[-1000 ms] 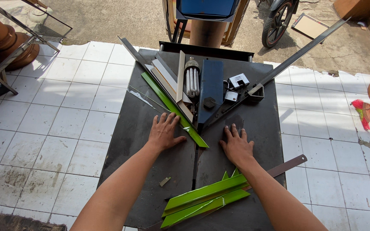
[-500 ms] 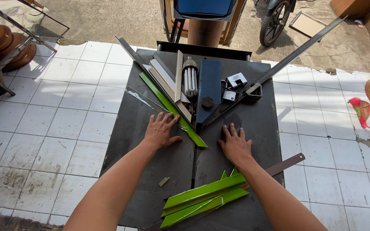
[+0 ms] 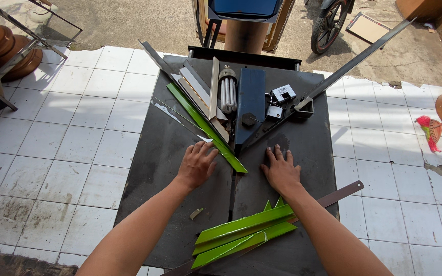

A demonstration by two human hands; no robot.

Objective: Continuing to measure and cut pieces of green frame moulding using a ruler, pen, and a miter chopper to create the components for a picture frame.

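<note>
Both hands flat, palms down, on a dark metal worktable (image 3: 149,168) — nothing gripped, fingers spread open. Left hand (image 3: 196,164) resting on the tabletop with fingertips touching or just at the lower end of a long green angle strip (image 3: 205,127) that runs diagonally from upper left down to the centre. Right hand (image 3: 281,171) pressed on bare table surface just right of the centre slot (image 3: 230,194), near the point where two long guide bars meet in a V. Left guide bar stacked with pale and grey metal strips (image 3: 193,89); right guide, a long grey steel bar (image 3: 354,59), reaching past the table's far right corner.

Between the guides: a dark blue flat plate (image 3: 250,97) with a black knob (image 3: 248,121), a white compact fluorescent bulb (image 3: 227,92) lying beside it, small white and black boxes (image 3: 281,94) just right of the plate.

Near edge of table, under the right forearm — a pile of cut green angle pieces (image 3: 241,235) lying side by side, overlapping, with a brown flat bar (image 3: 341,194) angled out beneath them. Small pale scrap (image 3: 196,213) on the table by the left forearm.

Table standing on white floor tiles (image 3: 52,153); terracotta pots (image 3: 6,46) at far left, another pot and a red broom head (image 3: 428,130) at right, wheel of a motorbike (image 3: 328,23) at top.
</note>
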